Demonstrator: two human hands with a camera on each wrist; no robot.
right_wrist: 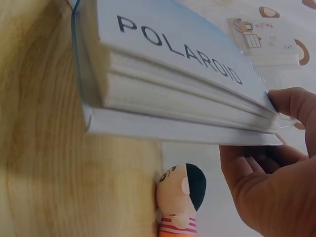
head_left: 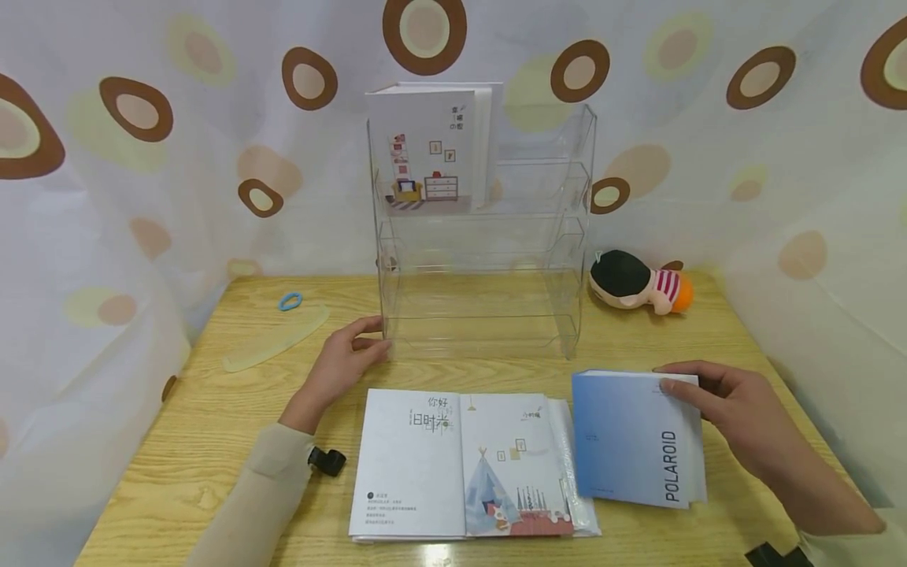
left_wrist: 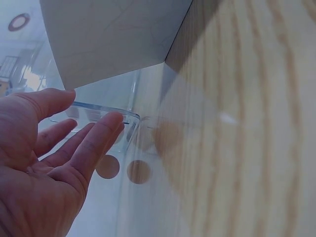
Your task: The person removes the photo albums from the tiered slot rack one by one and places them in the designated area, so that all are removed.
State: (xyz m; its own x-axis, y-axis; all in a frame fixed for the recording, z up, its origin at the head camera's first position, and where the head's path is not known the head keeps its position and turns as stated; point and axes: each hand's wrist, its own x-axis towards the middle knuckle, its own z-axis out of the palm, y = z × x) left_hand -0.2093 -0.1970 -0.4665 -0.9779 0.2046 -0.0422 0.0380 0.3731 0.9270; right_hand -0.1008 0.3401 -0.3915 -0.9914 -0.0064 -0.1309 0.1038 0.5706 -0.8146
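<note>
My right hand [head_left: 751, 413] grips a blue-and-white photo album [head_left: 623, 441] marked POLAROID by its right upper edge, thumb on the cover and fingers behind. In the right wrist view the album's thick page edges [right_wrist: 182, 103] face the camera. My left hand [head_left: 347, 358] is at the lower left side of a clear tiered rack [head_left: 482, 317], its fingers loosely extended against the rack's edge. Between my hands an album [head_left: 407, 472] lies spread flat, showing a title page and a tent drawing. Another white album [head_left: 425, 150] stands upright in the rack's top tier, at the left.
A plush doll [head_left: 641, 283] lies right of the rack on the wooden table [head_left: 177, 472]. To the left are a small blue ring [head_left: 290, 301] and a pale translucent curved strip [head_left: 276, 340]. A patterned curtain [head_left: 212, 197] hangs behind and at both sides.
</note>
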